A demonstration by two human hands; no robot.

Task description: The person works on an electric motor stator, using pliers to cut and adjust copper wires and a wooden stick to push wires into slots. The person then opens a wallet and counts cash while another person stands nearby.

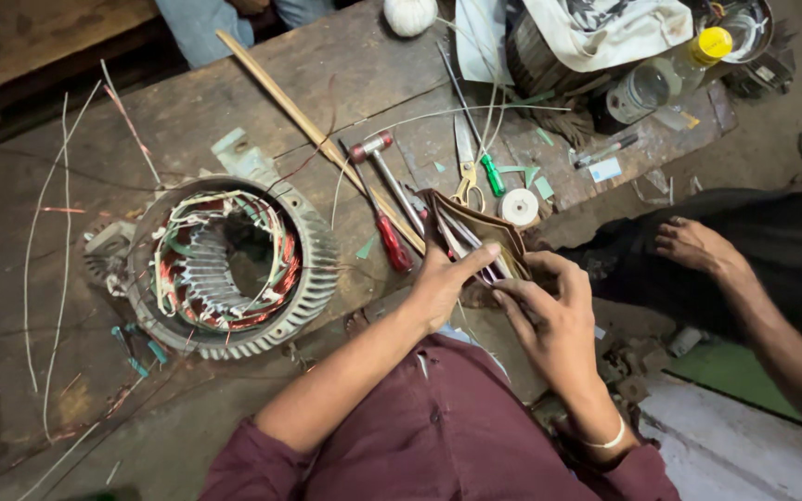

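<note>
My left hand grips the left side of an open brown wallet, with the thumb pressed over its edge. My right hand pinches into the wallet's inner pockets, fingers on the papers or cards inside. The wallet is held just above the near edge of a worn wooden bench. To the left of my hands lies a round motor stator with copper windings and loose coloured wires.
On the bench lie a red-handled screwdriver, a small hammer, scissors, a green-handled tool, a tape roll, a long wooden stick and a yellow-capped bottle. Another person's hand rests at right.
</note>
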